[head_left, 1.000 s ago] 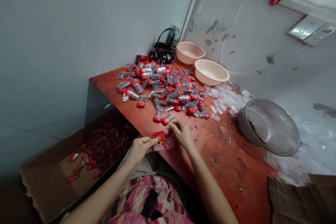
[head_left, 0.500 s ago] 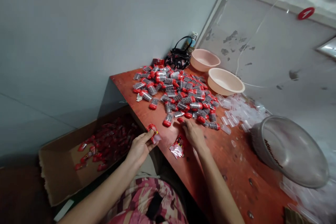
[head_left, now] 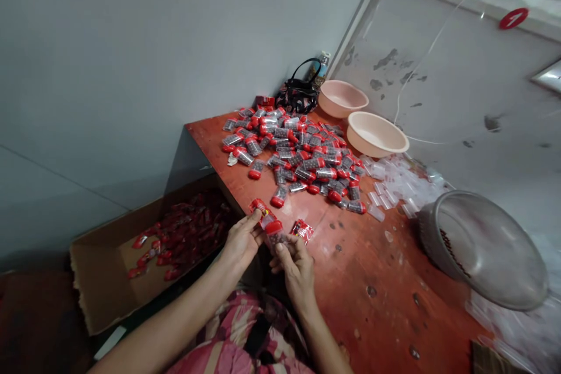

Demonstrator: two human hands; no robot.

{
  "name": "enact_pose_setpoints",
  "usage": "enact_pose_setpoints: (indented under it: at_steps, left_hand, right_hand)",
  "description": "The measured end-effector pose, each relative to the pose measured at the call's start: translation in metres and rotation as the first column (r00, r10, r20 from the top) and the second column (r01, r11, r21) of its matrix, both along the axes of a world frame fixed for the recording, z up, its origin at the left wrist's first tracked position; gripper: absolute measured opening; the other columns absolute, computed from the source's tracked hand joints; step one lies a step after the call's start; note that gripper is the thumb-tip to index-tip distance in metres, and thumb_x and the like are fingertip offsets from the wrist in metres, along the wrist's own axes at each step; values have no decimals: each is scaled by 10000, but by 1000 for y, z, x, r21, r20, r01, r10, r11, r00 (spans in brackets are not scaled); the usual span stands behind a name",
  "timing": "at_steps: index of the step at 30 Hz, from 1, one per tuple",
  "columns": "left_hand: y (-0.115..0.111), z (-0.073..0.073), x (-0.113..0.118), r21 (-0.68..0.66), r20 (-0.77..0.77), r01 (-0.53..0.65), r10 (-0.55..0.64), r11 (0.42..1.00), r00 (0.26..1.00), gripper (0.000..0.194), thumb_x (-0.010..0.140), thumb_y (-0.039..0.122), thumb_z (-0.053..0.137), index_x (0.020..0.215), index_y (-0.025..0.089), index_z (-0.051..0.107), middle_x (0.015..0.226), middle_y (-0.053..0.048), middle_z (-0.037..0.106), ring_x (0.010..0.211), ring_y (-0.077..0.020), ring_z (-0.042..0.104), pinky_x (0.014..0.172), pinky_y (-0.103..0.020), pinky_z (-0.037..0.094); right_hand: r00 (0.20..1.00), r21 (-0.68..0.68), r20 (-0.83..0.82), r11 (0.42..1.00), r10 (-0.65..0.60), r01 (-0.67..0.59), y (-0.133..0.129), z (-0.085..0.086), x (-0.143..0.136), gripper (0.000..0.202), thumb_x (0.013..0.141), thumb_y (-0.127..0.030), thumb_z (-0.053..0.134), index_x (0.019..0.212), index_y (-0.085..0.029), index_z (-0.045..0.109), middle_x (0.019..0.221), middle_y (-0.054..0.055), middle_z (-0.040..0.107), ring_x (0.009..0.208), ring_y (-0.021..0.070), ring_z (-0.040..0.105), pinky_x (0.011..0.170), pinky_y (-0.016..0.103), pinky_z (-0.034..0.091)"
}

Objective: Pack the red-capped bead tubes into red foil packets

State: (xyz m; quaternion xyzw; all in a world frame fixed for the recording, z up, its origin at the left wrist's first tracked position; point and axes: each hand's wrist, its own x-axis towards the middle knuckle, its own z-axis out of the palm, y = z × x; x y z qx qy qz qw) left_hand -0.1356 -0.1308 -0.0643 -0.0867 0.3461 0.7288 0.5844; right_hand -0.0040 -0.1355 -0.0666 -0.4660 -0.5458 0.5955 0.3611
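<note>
My left hand (head_left: 241,241) pinches a red printed plastic wrapper (head_left: 262,209) at the near edge of the table. In my right hand (head_left: 294,266) is a small clear bottle with a red cap (head_left: 275,230), dark beads or candies showing inside. The bottle's capped end meets the open side of the wrapper; whether it is inside cannot be made out. Just beyond my right fingers another red wrapper (head_left: 303,231) lies flat on the table. A large heap of similar red-capped bottles (head_left: 302,155) spreads behind both hands.
Left and below the red table (head_left: 350,280), a cardboard box (head_left: 103,286) holds many red packets (head_left: 188,231). Two pale basins (head_left: 377,135), a black handbag (head_left: 298,96), empty clear tubes (head_left: 394,181) and a tilted metal bowl (head_left: 491,251) stand farther back and right.
My right hand has picked up a bottle from the heap's near edge and brought it toward me to the wrapper. My left hand has moved slightly right, still holding the wrapper.
</note>
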Motion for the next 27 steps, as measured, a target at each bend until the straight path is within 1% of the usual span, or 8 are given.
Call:
enact_pose_setpoints:
  at_steps: [4,8,14,18,20,22,24,27]
  left_hand:
    - [-2,0,0,4,-8,-3,3,1000,1000,40,717,107,639,747,105,612,696,-46,664,612,-134,626,582,-251,539]
    - [-2,2,5,26,-7,19,-19,999,1000,106,676,129,684,734,114,597,659,-28,651,570,-120,607,554,-231,518]
    - [-4,5,5,83,-121,84,-73,993,990,172,665,201,705,753,113,587,643,-7,627,550,-104,578,524,-210,472]
    - [-5,1,6,134,-187,150,-124,980,974,214,659,180,707,835,137,593,709,-7,635,580,-105,574,550,-222,459]
    - [-5,-2,7,116,-195,182,-158,976,968,229,643,171,718,837,128,604,702,-10,631,575,-101,566,550,-218,447]
    - [-6,-4,8,82,-196,213,-194,974,961,198,634,183,724,780,103,616,655,-16,619,553,-99,554,530,-214,431]
    - [-6,-4,7,57,-203,248,-233,967,951,171,634,203,723,703,91,615,604,-17,605,515,-100,539,500,-220,416]
    - [-7,1,4,47,-235,322,-303,946,924,173,641,230,713,645,94,605,569,-19,596,488,-118,541,472,-239,410]
  right_hand:
    - [1000,11,-15,1000,-11,11,1,0,1,249,821,-342,533,999,-171,502,638,-21,575,493,95,559,430,186,470]
    - [999,38,19,999,-29,28,0,-2,-1,259,810,-342,550,1001,-173,501,631,-22,585,480,100,563,432,195,475]
    - [1000,19,-26,1000,6,-6,-1,-6,-4,231,804,-342,556,964,-185,498,666,-22,590,493,105,572,451,210,482]
    - [996,160,65,986,-59,47,-3,-10,-5,231,790,-314,574,972,-184,515,756,11,619,569,118,584,512,230,495]
    - [993,209,90,977,-72,52,-3,-13,-5,232,782,-308,579,968,-179,526,791,29,623,602,127,587,520,234,494]
    - [991,223,102,973,-83,58,-4,-15,-5,231,774,-307,587,957,-176,535,797,36,623,605,129,585,516,235,491]
    - [994,188,75,980,-75,59,-3,-15,-5,227,770,-310,593,945,-177,533,758,25,620,571,122,578,503,231,485]
    - [996,10,-87,1000,-9,9,-1,-14,-5,206,793,-330,570,918,-180,507,657,-7,605,493,109,569,447,210,463]
